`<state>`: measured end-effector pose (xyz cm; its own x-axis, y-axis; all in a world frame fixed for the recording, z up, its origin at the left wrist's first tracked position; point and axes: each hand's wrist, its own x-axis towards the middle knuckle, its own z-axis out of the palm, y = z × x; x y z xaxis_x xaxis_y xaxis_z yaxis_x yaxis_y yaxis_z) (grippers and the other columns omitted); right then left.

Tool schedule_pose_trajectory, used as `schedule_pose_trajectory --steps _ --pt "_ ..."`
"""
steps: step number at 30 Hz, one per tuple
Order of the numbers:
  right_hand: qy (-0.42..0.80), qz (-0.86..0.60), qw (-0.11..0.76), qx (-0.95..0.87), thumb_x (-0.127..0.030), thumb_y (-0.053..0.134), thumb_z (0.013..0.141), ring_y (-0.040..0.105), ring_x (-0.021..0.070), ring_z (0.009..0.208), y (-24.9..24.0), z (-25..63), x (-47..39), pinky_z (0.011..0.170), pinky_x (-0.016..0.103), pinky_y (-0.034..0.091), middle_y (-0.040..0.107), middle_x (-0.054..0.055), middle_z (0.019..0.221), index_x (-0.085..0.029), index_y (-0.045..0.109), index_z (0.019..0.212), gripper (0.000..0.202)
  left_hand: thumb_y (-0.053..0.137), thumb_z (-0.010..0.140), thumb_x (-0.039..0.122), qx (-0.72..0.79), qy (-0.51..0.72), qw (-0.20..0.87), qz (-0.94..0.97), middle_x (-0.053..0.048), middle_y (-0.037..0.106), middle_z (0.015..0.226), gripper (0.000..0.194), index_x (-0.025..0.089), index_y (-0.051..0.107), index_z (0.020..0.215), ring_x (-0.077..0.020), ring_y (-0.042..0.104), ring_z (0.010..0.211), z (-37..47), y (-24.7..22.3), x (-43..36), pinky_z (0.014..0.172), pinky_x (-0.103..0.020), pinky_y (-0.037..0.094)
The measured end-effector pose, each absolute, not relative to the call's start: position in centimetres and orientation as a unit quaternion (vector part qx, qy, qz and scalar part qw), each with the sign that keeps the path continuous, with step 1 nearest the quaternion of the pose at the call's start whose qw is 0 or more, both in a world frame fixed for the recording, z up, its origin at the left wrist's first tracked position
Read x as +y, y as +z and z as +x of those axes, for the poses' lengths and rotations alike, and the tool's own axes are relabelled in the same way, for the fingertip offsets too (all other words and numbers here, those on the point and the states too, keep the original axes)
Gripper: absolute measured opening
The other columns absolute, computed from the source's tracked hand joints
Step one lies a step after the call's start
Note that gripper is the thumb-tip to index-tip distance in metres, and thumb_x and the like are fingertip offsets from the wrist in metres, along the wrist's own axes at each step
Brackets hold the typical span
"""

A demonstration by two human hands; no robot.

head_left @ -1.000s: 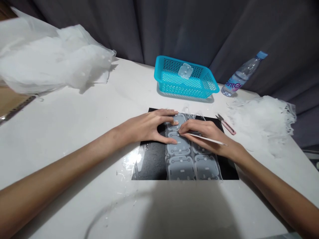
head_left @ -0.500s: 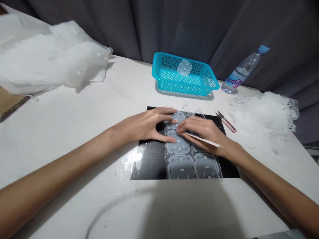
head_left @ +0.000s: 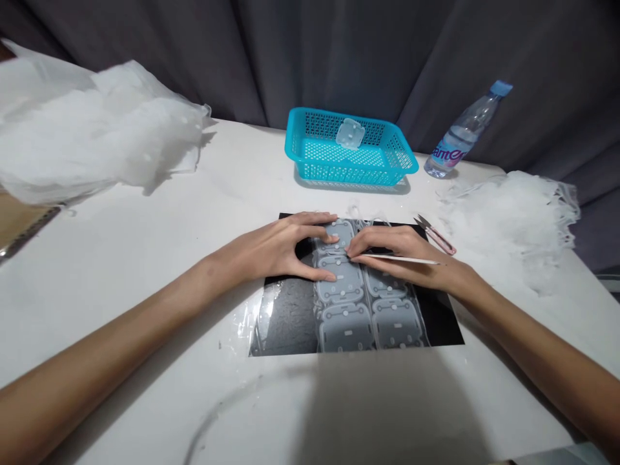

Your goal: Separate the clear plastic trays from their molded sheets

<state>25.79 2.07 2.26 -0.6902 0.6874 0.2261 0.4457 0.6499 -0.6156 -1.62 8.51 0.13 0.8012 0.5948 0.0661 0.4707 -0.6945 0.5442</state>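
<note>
A sheet of translucent, rounded plastic pieces [head_left: 346, 324] lies on a black mat [head_left: 290, 320] on the white table. My left hand [head_left: 295, 245] rests on the sheet's upper left part, thumb and fingers spread, holding nothing. Opposite it, my right hand [head_left: 397, 253] pinches a thin white stick-like tool [head_left: 404, 259]. The tool's tip end is at the sheet near the middle, hidden by my fingertips. Some of the right column of pieces is covered by my right hand.
Behind the mat stands a blue basket [head_left: 353, 169] with one clear piece [head_left: 350, 134] in it. A water bottle [head_left: 460, 145], pink-handled snips [head_left: 436, 236] and a white scrap pile [head_left: 518, 219] are on the right. White plastic bags [head_left: 101, 129] lie at the back left.
The view has shifted slightly. My right hand has turned a little, so the tool lies flatter and points more to the right. My left hand stays spread on the sheet.
</note>
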Motion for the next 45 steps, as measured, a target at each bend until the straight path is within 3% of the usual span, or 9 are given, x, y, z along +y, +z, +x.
schedule_pose_trajectory --steps 17,25,31,45 --pt "0.204 -0.3 0.234 -0.902 -0.023 0.05 0.11 0.072 0.0216 0.106 1.1 24.9 2.1 0.094 0.035 0.055 0.075 0.009 0.113 -0.018 0.066 0.112 0.017 0.081 0.076 0.072 0.274 0.147 0.262 0.914 -0.008 0.051 0.164 0.068 0.026 0.076 0.125 -0.037 0.052 0.146 -1.9 -0.7 8.9 0.124 -0.053 0.041" --pt "0.256 -0.335 0.192 -0.886 -0.027 0.053 0.109 0.071 0.0203 0.1 2.3 26.1 2.3 0.091 0.033 0.054 0.075 0.008 0.112 -0.019 0.068 0.11 0.018 0.079 0.077 0.075 0.287 0.125 0.257 0.914 -0.005 0.049 0.165 0.071 0.029 0.074 0.131 -0.0358 0.051 0.148 -1.8 -0.3 8.9 0.124 -0.052 0.041" --pt "0.347 -0.363 0.271 -0.821 -0.03 0.063 0.104 0.072 0.0192 0.1 2.7 26.4 2.7 0.09 0.031 0.059 0.075 0.007 0.11 -0.02 0.072 0.105 0.013 0.08 0.075 0.074 0.279 0.125 0.25 0.919 -0.006 0.044 0.169 0.073 0.031 0.073 0.134 -0.0362 0.045 0.152 -2.1 -1.1 9.4 0.127 -0.052 0.037" --pt "0.317 -0.333 0.254 -0.851 -0.027 0.059 0.107 0.071 0.0175 0.1 1.5 25.8 2.5 0.092 0.033 0.057 0.074 0.007 0.112 -0.019 0.07 0.107 0.014 0.08 0.078 0.071 0.28 0.129 0.256 0.916 -0.007 0.044 0.168 0.07 0.031 0.072 0.134 -0.0369 0.045 0.152 -2.2 -0.8 9.2 0.126 -0.054 0.038"
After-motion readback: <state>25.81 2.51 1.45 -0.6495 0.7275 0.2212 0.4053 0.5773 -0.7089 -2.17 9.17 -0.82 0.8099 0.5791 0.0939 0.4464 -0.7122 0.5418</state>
